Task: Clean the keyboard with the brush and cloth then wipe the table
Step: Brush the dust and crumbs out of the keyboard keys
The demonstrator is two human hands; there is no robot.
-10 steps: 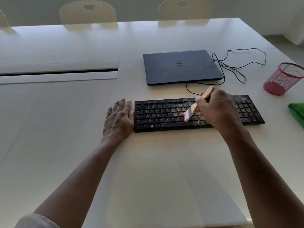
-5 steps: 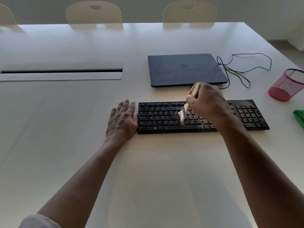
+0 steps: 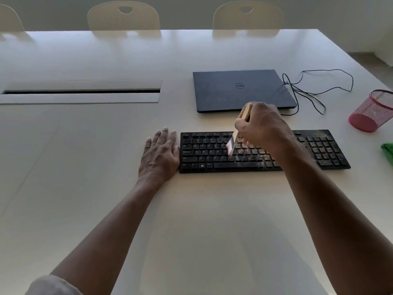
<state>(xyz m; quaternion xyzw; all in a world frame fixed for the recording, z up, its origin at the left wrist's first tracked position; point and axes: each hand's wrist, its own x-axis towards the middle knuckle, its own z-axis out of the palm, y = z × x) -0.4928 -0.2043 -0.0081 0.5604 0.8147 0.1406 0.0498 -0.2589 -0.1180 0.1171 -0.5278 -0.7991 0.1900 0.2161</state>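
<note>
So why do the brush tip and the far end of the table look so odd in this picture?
Head view: the wooden-handled brush has a motion-blurred tip over the dusty black keyboard; backlight glares off the white table, washing out the far edge; the wide lens bends the table's sides outward.

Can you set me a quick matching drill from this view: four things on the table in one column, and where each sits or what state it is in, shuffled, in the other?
Things:
1. brush
2. laptop
3. mesh cup
4. green cloth

Places or states:
A. lid closed, beyond the keyboard
B. pink, on the table's right side, right of the laptop
C. gripped by the right hand, bristles on the keys
D. at the right edge of the view, cut off by the frame

Pairs: 1-C, 2-A, 3-B, 4-D
</note>
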